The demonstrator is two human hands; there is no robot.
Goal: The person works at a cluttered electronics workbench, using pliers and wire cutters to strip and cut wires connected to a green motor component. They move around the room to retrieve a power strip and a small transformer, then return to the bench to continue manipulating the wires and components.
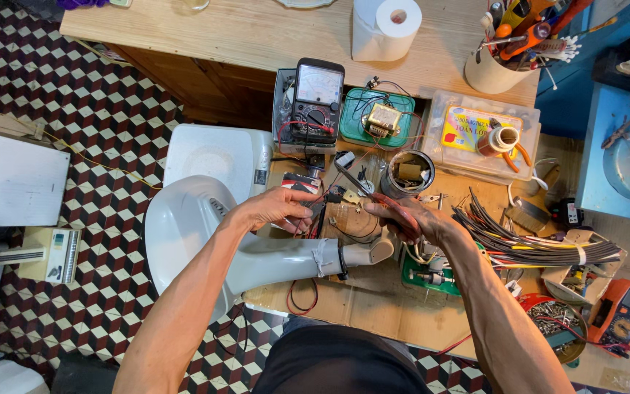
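Forearms are reaching up from the bottom of the view over a cardboard-covered bench (pixel 373 306). Lying across the bench's near left edge is a grey fan stand (pixel 257 255), its round base hanging over the checkered floor and its neck pointing right. The left hand (pixel 278 208) is curling its fingers around thin red and black wires (pixel 315 215) just above the neck's end. The right hand (pixel 410 219) is closing on red-handled pliers (pixel 373 193), whose tips are pointing up and left toward those wires. Just right of that hand a bundle of cables (pixel 534 244) is fanning out. Farther off, an analogue multimeter (pixel 317 98) is standing beside a green tray (pixel 349 125), and a paper roll (pixel 386 28) is sitting on the wooden table beyond.
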